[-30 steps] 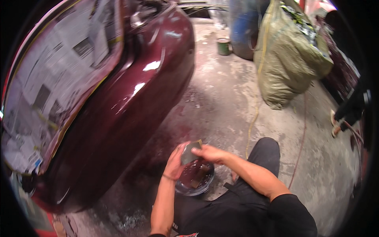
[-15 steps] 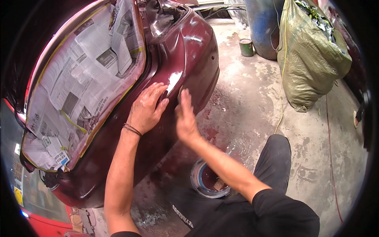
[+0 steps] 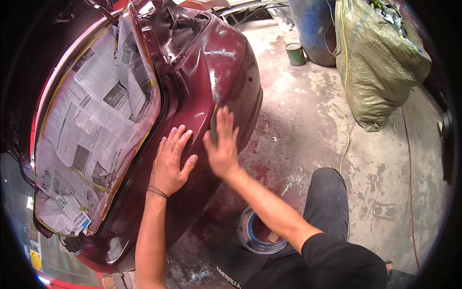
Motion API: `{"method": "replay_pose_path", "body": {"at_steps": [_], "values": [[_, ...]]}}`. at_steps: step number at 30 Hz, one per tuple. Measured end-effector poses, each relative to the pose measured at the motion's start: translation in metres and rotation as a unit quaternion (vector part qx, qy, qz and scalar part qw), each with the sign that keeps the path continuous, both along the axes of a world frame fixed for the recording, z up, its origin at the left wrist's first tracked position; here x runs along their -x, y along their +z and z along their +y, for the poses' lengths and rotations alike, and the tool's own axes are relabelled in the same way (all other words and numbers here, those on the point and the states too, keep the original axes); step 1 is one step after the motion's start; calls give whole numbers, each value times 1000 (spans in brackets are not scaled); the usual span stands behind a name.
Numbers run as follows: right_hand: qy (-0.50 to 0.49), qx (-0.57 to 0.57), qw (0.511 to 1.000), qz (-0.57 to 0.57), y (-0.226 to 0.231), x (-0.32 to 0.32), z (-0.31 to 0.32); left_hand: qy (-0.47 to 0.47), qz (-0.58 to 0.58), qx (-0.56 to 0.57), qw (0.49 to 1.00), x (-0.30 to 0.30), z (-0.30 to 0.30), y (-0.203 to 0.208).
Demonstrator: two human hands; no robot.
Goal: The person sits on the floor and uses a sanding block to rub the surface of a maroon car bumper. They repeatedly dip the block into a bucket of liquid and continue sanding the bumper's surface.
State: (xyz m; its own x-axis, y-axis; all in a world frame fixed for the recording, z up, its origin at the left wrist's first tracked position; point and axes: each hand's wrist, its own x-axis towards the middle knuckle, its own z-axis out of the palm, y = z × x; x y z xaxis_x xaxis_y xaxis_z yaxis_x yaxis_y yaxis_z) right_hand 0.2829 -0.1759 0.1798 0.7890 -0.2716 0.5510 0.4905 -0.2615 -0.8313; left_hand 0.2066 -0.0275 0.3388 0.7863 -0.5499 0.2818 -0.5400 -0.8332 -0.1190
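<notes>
A dark red car body panel (image 3: 192,202), wet and glossy in places, curves along the left and middle. My left hand (image 3: 171,161) lies on it with the fingers stretched out and the thumb apart; it holds nothing. To its right, my right hand (image 3: 222,149) presses against the panel's rounded side. Between that palm and the panel shows a thin dark sanding pad (image 3: 214,126) with a yellowish edge, mostly hidden by the hand. Left of my hands, newspaper (image 3: 96,120) edged with yellow tape covers the window opening.
A bucket (image 3: 248,236) with reddish liquid and a small tan block (image 3: 273,237) stands by my leg, under my right forearm. Farther off are a green can (image 3: 295,54), a blue drum (image 3: 313,33) and a stuffed sack (image 3: 380,72). A yellow cord (image 3: 344,125) runs across the concrete floor.
My left hand has slid nearer along the panel, its fingers straighter. My right hand stays at the panel's side, turned so more of the pad shows. The view has shifted a little.
</notes>
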Motion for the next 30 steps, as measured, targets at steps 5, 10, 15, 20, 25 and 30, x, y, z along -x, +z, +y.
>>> {"method": "replay_pose_path", "body": {"at_steps": [5, 10, 15, 20, 25, 30], "values": [[-27, 75, 995, -53, 11, -35, -45, 4, -23, -20, 1000, 0, 0, -6], [-42, 107, 991, 71, 83, -121, -113, 15, -8, -7, 1000, 1, -3, -3], [15, 314, 947, -62, 64, -59, -92, 30, 0, 4, 1000, 7, -5, -1], [-6, 240, 969, -56, 102, -175, -152, 42, 3, 10, 999, 6, -6, -1], [-57, 297, 952, -44, 125, -197, -159, 66, 5, 11, 998, 8, -14, 4], [54, 394, 899, -184, 67, -107, -134, 108, 32, 23, 993, 9, -20, 8]]}}
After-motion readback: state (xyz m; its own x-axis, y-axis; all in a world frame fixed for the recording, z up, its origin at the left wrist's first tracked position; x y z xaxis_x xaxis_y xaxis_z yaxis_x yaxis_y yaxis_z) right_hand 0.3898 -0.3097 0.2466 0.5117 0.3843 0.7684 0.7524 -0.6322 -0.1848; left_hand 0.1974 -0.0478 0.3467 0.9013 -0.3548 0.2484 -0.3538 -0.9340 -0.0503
